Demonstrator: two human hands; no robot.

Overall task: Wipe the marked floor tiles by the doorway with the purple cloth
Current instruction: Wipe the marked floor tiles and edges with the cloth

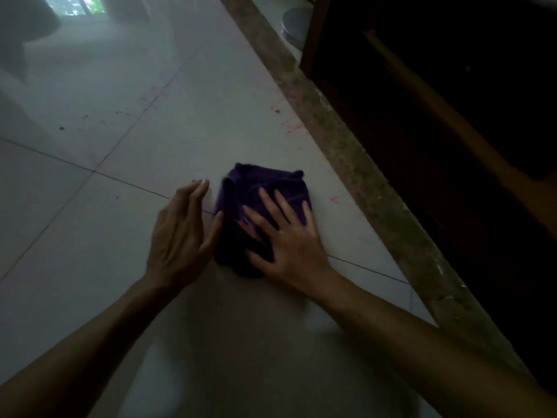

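Here, at frame centre, the right hand (pixel 294 239) presses flat-fingered on the folded purple cloth (pixel 265 203); the left hand (pixel 180 233), fingers straight, touches its edge on pale floor tiles (pixel 90 221).

cloth (pixel 259 206) on tiles (pixel 90 236), beside threshold (pixel 361 164)

Purple cloth (pixel 265 203) bunched on marked floor tiles (pixel 168 116).

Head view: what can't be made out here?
- Floor under the cloth: hidden by the cloth and the right hand flat on it, so any marks there can't be judged.
- Left hand thumb: whether it touches the cloth's edge is unclear.
- Doorway interior: too dark.
- Pale round thing beyond the sill: cut off by the door frame.
- Top-left floor: hazy.
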